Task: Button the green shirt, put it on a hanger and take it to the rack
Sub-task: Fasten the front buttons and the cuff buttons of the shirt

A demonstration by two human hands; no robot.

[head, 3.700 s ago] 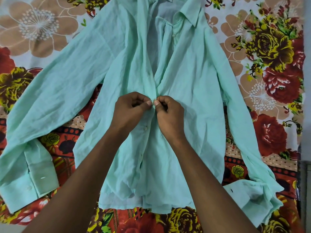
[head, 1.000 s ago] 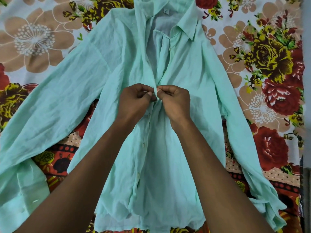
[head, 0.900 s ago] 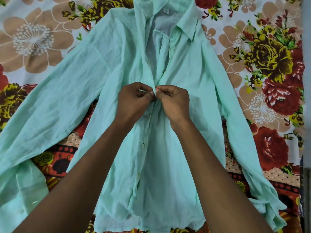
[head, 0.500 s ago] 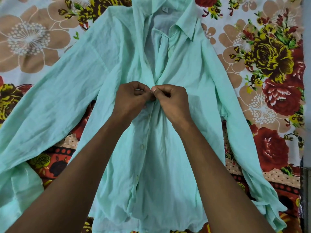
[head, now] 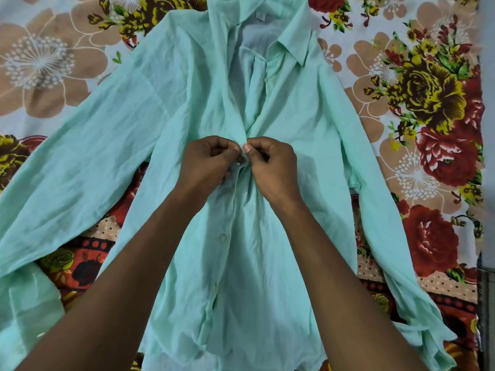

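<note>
The mint green shirt [head: 112, 140] lies face up on the bed, sleeves spread wide to both sides, collar at the top. My left hand [head: 206, 164] and my right hand [head: 270, 167] meet at mid-chest on the front placket, each pinching a fabric edge between thumb and fingers, thumbnails almost touching. Below my hands the placket is closed, with two fastened buttons [head: 222, 238] showing. Above my hands the front still gapes open up to the collar [head: 292, 46], where one loose button shows. No hanger or rack is in view.
A floral bedsheet [head: 428, 129] in red, yellow and tan covers the bed beneath the shirt. The left cuff [head: 29, 311] reaches the lower left corner; the right cuff [head: 428, 341] bunches at the lower right. A grey edge runs down the far right.
Since 3.7 s ago both hands have moved up the placket to a higher button. Over the last second they stay pinched together there, with only small finger movements.
</note>
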